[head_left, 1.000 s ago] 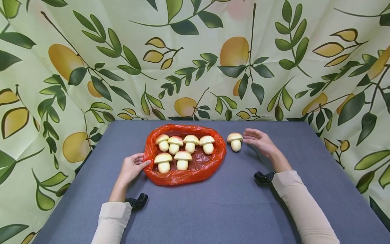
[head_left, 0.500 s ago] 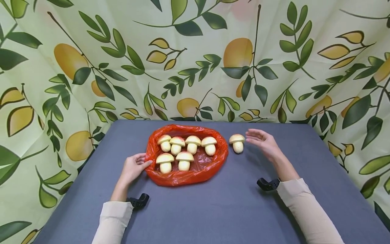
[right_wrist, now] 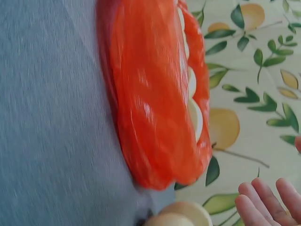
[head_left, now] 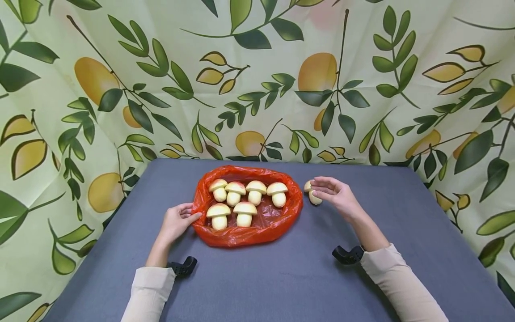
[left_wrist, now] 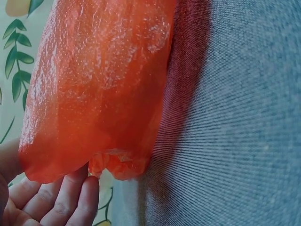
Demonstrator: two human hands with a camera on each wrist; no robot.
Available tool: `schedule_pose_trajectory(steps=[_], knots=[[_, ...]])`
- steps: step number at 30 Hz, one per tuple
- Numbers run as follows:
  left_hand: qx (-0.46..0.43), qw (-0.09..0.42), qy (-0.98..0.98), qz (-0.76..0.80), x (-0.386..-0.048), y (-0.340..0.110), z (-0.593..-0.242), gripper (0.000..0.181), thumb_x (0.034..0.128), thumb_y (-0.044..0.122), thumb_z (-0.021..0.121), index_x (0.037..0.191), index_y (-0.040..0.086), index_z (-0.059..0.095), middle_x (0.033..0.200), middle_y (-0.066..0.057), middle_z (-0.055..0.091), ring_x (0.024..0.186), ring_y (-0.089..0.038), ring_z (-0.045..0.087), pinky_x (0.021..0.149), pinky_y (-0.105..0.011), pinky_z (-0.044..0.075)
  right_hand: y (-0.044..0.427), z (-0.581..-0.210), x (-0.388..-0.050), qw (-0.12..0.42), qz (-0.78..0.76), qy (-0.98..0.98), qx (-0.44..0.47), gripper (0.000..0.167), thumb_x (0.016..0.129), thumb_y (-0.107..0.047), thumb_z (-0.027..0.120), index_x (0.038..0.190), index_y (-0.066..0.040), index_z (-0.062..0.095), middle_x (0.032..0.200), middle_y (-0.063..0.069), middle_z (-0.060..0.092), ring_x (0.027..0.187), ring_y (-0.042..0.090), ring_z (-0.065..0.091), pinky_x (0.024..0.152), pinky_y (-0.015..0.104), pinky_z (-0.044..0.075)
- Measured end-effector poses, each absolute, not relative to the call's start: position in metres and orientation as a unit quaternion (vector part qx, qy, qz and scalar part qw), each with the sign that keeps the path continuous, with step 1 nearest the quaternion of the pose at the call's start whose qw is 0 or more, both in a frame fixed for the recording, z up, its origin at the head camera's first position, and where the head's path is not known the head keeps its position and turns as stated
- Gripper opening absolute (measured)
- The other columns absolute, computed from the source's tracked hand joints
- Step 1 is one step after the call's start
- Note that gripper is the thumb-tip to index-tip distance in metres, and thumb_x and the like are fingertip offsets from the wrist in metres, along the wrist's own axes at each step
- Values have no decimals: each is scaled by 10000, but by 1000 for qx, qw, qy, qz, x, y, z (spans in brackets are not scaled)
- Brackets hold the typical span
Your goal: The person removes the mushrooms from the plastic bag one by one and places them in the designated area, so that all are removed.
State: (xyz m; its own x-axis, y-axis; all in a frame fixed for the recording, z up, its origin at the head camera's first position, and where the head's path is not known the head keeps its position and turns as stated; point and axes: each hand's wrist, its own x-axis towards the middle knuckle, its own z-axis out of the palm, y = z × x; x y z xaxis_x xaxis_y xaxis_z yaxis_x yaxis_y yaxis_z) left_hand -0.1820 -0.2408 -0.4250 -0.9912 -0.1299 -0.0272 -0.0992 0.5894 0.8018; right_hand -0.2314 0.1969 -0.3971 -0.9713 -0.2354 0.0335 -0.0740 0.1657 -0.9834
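The red, crumpled, glossy plastic bag is set on the blue-grey cloth-covered table, its mouth spread wide and turned upward. Inside it, 6 pale-yellow, mushroom-shaped pieces with faintly reddened caps are laid in 2 rows: 4 at the back and 2 in front. At the front right of the bag, bare red film is left uncovered.

Just outside the bag's right edge, 1 loose pale-yellow mushroom-shaped piece is placed on the table, partly hidden by fingers. Judged by what lies inside, 6 of the 7 visible pieces are in the bag and 1 is left out; whether the bag is being filled or emptied is not settled by this moment alone, though filling seems likelier, with the work near its end.

The bag's left rim is gripped by the left hand, thumb over the edge; the fingertips are partly hidden by film in the left wrist view. Nothing is held by the right hand: its fingers are loosely extended, and a gap to the loose piece is seen in the right wrist view.

Between that piece and the bag's inside, only the raised right wall is interposed. Black wrist-mounted devices are worn beside the cream sleeves. Behind the table, a leaf-and-fruit-patterned cloth is hung.
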Motion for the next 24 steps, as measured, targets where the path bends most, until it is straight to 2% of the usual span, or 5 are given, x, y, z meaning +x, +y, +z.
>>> schedule_pose_trajectory(steps=[5,11,13,19,24], knots=[[63,15,-889,-453,-182,-241,-427,433,867,138,705,1218,-94,599,1123,-282,681,1024,-324,676,841,-275,561,185,-400,-223,68,-653,743,-132,521,883,-70,671,1308,126,442,1046,-189,674,1013,-29,651,825,120,520],[64,17,-888,-456,-182,-241,-426,424,864,119,702,1212,-100,600,1119,-286,680,1007,-314,684,789,-181,548,171,-405,-216,75,-661,731,-153,524,876,-33,664,1303,163,432,1092,-90,681,1025,29,665,838,145,532],[64,17,-887,-457,-183,-241,-426,421,861,116,704,1207,-102,603,1112,-287,682,992,-303,690,763,-140,532,167,-406,-215,80,-657,734,-155,528,878,-29,659,1308,173,428,1121,-27,682,1010,10,661,843,142,528],[65,15,-884,-463,-184,-242,-428,422,860,116,704,1207,-100,602,1115,-286,681,928,-194,696,701,-49,454,153,-410,-212,93,-651,732,-179,516,887,-14,636,1300,202,415,1273,389,531,997,-48,641,855,144,521],[68,15,-883,-463,-184,-242,-427,415,856,105,704,1200,-103,604,1102,-286,682,911,-170,688,684,-42,439,140,-411,-210,107,-656,724,-185,536,881,-42,651,1306,187,417,1301,412,490,1043,17,655,866,147,518]])
